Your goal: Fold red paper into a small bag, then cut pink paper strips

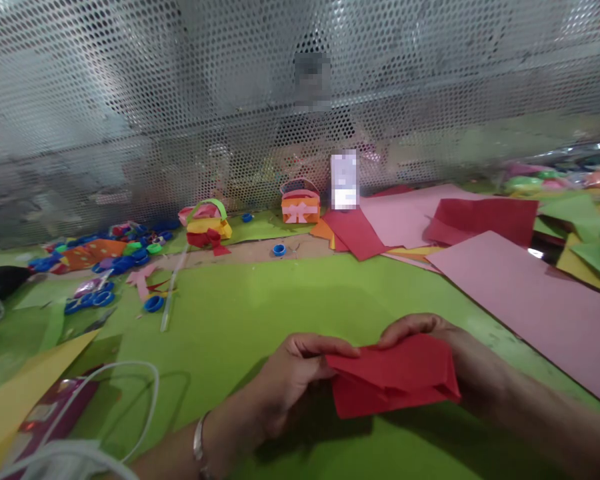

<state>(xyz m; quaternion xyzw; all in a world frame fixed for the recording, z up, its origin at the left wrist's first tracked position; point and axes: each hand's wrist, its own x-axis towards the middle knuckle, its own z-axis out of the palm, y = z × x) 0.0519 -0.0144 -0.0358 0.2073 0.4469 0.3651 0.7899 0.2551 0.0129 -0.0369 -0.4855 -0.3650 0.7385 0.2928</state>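
Observation:
A folded piece of red paper [397,377] is held up just above the green table. My left hand [297,373] pinches its upper left edge between thumb and fingers, and a metal bracelet sits on that wrist. Closed round the back and right side of the same paper is my right hand [437,333], with some of its fingers hidden behind it. The paper is creased lengthwise, with a loose flap along the front and layers showing at its right end.
Small paper baskets, one yellow and red [207,227], one orange [301,207], stand by the perforated metal screen [190,100]. Pink sheets [520,293] and red paper [485,220] lie right. Blue scissors [90,298], a clear stick [167,313] and a white cable [155,393] are left.

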